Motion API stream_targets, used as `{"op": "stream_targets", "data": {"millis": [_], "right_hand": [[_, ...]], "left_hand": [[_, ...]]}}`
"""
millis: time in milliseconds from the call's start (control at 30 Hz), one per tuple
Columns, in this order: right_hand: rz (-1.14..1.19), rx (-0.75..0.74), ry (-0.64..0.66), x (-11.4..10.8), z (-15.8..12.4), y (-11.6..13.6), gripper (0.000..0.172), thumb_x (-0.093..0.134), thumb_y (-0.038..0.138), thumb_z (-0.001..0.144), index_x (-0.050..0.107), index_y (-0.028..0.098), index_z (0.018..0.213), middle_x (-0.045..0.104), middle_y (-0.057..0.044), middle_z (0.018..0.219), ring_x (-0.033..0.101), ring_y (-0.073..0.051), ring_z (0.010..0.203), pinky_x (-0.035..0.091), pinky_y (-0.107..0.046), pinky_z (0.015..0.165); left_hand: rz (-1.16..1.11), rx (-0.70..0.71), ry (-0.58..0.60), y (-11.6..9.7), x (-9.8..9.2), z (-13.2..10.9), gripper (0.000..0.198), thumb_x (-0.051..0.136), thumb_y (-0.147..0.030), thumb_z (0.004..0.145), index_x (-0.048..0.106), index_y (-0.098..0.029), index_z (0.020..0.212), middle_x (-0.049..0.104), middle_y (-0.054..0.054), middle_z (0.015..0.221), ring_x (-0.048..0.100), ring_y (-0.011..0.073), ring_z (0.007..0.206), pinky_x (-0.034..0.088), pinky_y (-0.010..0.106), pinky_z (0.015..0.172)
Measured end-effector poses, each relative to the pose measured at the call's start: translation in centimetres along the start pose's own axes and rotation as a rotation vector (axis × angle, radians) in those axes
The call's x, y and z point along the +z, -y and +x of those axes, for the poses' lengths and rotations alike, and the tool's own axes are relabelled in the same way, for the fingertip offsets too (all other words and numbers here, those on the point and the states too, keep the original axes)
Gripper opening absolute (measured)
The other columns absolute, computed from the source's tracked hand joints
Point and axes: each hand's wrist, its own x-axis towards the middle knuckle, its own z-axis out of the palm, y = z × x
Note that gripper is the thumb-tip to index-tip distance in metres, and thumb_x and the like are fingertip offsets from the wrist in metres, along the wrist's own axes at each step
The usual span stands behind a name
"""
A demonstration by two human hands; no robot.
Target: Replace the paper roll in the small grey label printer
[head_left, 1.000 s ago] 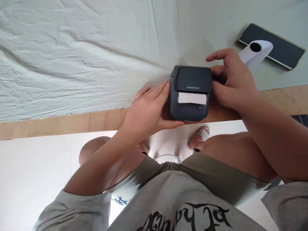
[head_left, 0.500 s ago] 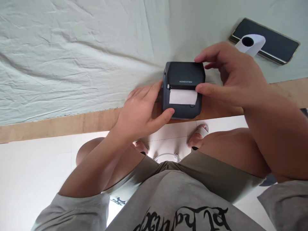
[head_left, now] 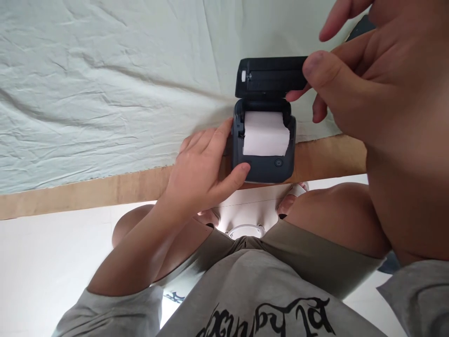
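Note:
A small dark label printer (head_left: 264,173) stands at the table's front edge with its lid (head_left: 270,77) swung up and back. Inside lies a white paper roll (head_left: 265,135), its loose end hanging forward over the front. My left hand (head_left: 199,168) grips the printer's left side, the thumb on its front left corner and the fingers along the side. My right hand (head_left: 368,79) pinches the right end of the raised lid between thumb and fingers; its index finger points away from it. The lid's right end is hidden by this hand.
A wrinkled pale green cloth (head_left: 122,84) covers the table, leaving a bare wooden edge (head_left: 105,188) in front. Part of a dark phone (head_left: 361,29) shows behind my right hand. My legs are below the edge.
The printer's lid was closed and is now open, raised by my right hand, which moved up and back. The paper roll inside has come into view. My left hand has stayed on the printer.

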Motion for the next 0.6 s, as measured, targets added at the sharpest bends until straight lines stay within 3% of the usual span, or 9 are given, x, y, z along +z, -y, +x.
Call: {"op": "stream_targets", "data": {"millis": [67,167,300,400,500,600], "right_hand": [[-0.079,-0.091,-0.05,0.0,0.1,-0.4,0.036,0.061,0.057,0.108,0.063,0.022,0.101,0.059,0.0,0.095,0.083,-0.015,0.089,0.049,-0.023,0.057],[-0.005,-0.155,-0.069,0.5,0.5,-0.9,0.024,0.065,0.042,0.108,0.051,0.023,0.102,0.049,-0.001,0.096,0.084,-0.019,0.104,0.048,-0.025,0.056],[-0.026,-0.177,-0.109,1.5,0.7,-0.6,0.035,0.067,0.031,0.104,0.038,0.023,0.085,0.046,0.002,0.074,0.08,-0.017,0.085,0.048,-0.032,0.063],[-0.194,-0.228,-0.085,2.0,0.6,-0.1,0.043,0.07,0.044,0.104,0.048,0.019,0.076,0.055,0.002,0.068,0.07,-0.013,0.073,0.052,-0.035,0.072],[-0.354,-0.305,0.079,1.7,0.9,-0.5,0.034,0.075,0.054,0.101,0.069,0.024,0.085,0.063,0.004,0.068,0.059,-0.011,0.065,0.058,-0.038,0.077],[-0.438,-0.371,0.266,1.0,2.0,-1.8,0.024,0.078,0.058,0.097,0.077,0.034,0.099,0.07,0.005,0.07,0.058,-0.015,0.062,0.056,-0.041,0.07]], "left_hand": [[0.004,-0.007,0.012,-0.1,-0.1,0.0,0.083,0.046,-0.069,0.111,0.049,-0.016,0.174,0.077,0.021,0.149,0.07,0.0456,0.142,0.053,0.059,0.122],[-0.001,-0.018,0.043,-0.4,-0.3,0.0,0.084,0.045,-0.067,0.112,0.048,-0.013,0.176,0.076,0.022,0.152,0.068,0.0451,0.145,0.051,0.058,0.125],[0.003,-0.022,0.065,-0.8,-0.4,0.0,0.087,0.042,-0.065,0.113,0.047,-0.006,0.177,0.074,0.024,0.156,0.066,0.0454,0.146,0.05,0.06,0.126],[0.009,-0.024,0.07,-0.8,-0.4,0.0,0.091,0.039,-0.067,0.113,0.047,-0.003,0.178,0.072,0.025,0.158,0.066,0.0455,0.148,0.05,0.06,0.126],[0.005,-0.024,0.071,-0.8,-0.3,0.0,0.092,0.039,-0.067,0.114,0.045,-0.002,0.179,0.072,0.025,0.16,0.066,0.0452,0.148,0.05,0.061,0.126],[-0.004,-0.026,0.072,-0.8,-0.2,0.0,0.092,0.04,-0.066,0.114,0.045,-0.003,0.18,0.07,0.025,0.163,0.065,0.0447,0.15,0.048,0.061,0.129]]}}
